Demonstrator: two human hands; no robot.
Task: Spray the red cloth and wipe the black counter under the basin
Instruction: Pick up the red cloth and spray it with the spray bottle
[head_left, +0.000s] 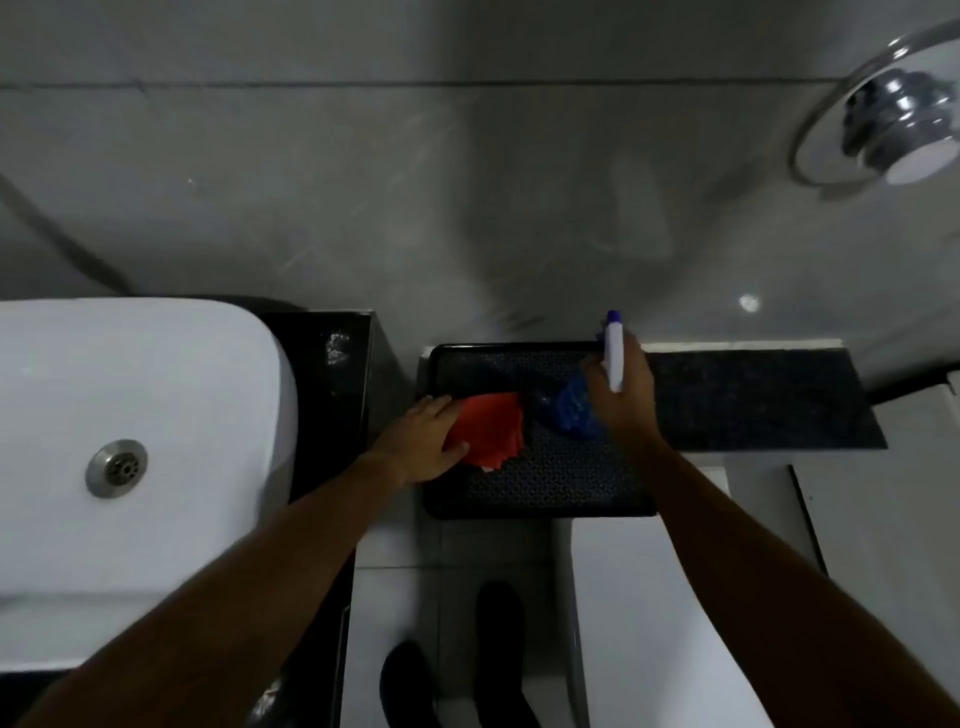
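A red cloth (493, 428) lies crumpled on a black patterned tray (545, 483) in the middle of the view. My left hand (423, 441) rests on the cloth's left part, fingers laid over it. My right hand (621, 395) grips a spray bottle (614, 353), white with a blue tip, held above the tray's far right corner. A blue cloth (571, 410) lies on the tray just left of that hand. The white basin (135, 441) sits at the left on the black counter (337, 374), which shows as a glossy strip along the basin's right side.
A dark speckled ledge (758, 395) runs right of the tray. A grey tiled wall (415, 182) rises behind, with a chrome fitting (893, 119) at top right. Below are a white floor, a white fixture (649, 623) and my two dark shoes (498, 639).
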